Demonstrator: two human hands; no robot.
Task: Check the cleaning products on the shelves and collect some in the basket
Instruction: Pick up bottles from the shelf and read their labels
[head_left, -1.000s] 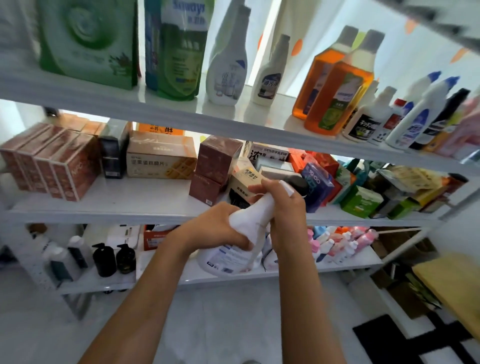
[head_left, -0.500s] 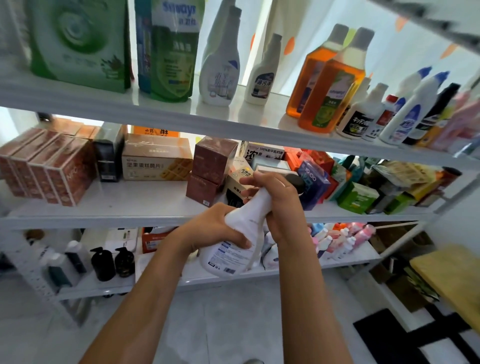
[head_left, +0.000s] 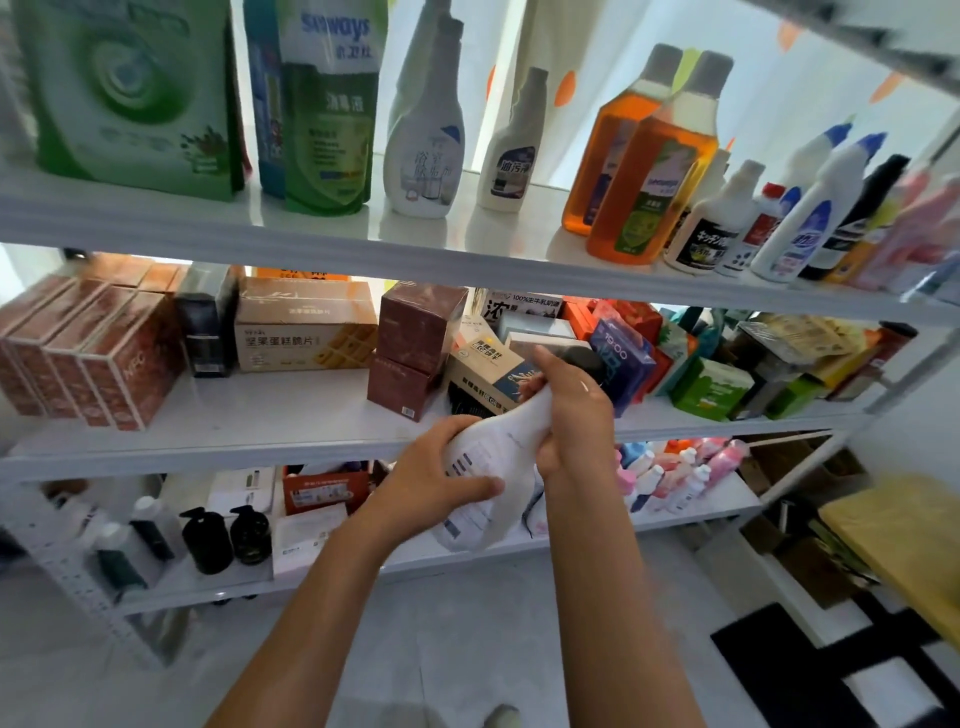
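Head view: check step under way; no basket in frame, so nothing shows as collected yet. White bottle (head_left: 488, 473) held tilted in front of the middle shelf (head_left: 260, 431). Left hand (head_left: 431, 483) grips its labelled body; right hand (head_left: 571, 415) clenches round the neck. Opaque white plastic, small printed label facing up.

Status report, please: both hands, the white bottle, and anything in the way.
Left hand grips white bottle at its body; right hand grips the neck. Bottle tilted, off the shelves. No basket in view. Nothing in the way.
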